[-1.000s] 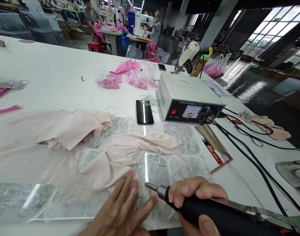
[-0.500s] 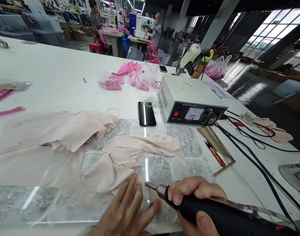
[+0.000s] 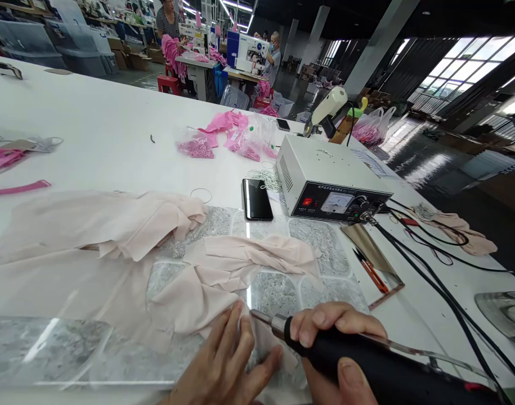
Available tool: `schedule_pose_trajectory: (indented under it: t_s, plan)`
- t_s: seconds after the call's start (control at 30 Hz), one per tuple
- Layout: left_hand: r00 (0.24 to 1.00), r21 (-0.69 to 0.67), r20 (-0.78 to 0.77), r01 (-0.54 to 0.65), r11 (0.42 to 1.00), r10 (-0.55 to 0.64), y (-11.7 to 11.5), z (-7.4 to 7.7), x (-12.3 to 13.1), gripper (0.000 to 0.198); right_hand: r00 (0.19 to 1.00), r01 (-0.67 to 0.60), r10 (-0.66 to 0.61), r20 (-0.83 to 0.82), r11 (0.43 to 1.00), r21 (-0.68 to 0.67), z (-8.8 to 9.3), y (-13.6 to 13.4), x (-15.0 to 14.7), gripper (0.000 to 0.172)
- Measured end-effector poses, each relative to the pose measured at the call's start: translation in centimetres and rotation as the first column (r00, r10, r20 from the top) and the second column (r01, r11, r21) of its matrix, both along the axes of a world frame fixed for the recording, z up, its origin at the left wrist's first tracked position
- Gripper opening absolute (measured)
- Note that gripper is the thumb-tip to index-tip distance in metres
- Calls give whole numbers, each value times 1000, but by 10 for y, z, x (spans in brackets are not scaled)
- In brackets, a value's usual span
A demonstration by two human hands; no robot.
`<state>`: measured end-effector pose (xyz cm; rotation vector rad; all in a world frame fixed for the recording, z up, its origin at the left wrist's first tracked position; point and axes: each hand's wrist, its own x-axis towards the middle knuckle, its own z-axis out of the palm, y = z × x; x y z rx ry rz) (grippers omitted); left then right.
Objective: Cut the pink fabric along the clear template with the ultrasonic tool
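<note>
My left hand (image 3: 229, 354) lies with fingers spread on the pale pink cloth (image 3: 189, 298), its fingertips pressing near the cloth's edge. In my right hand (image 3: 337, 337) is a black handheld ultrasonic tool (image 3: 367, 365) with a narrow metal tip. That tip points left and meets the cloth just right of my left fingertips; whether it touches cannot be made out. Under the cloth is a clear-topped sheet with a grey stone pattern (image 3: 278, 292). A larger pile of the same cloth (image 3: 126, 225) spreads out on the left.
A white control box (image 3: 333, 169) with a meter stands at back right, black cables (image 3: 426, 270) running from it toward me. Near it lie a phone (image 3: 257, 199), orange-handled tweezers (image 3: 373, 273) and bags of pink pieces (image 3: 196, 146). Two people work at sewing machines (image 3: 249, 53) beyond.
The view has shifted slightly, so the table things sit a little lower and to the right. My tool tip is slightly closer to my left fingertips. A background person now holds up pink fabric.
</note>
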<state>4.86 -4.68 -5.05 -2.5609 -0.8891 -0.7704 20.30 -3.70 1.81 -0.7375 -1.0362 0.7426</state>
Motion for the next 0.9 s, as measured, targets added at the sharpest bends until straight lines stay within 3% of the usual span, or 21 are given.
schedule_pose_trajectory:
  t_s: [0.33, 0.5, 0.63, 0.9]
  plan:
    - [995, -29, -98, 6, 1000, -9, 0, 17, -8, 55, 1000, 17, -17, -15, 1000, -26, -1, 2, -4, 11]
    - [1000, -63, -21, -20, 998, 19, -1, 15, -5, 57, 1000, 12, -12, -6, 1000, -4, -1, 4, -4, 9]
    - [995, -61, -93, 15, 998, -20, 0, 16, -7, 56, 1000, 8, -8, 21, 1000, -3, 0, 6, -6, 6]
    - [998, -62, -37, 39, 997, -41, -3, -2, -10, 66, 989, 124, -129, -71, 990, -69, 6, -9, 11, 12]
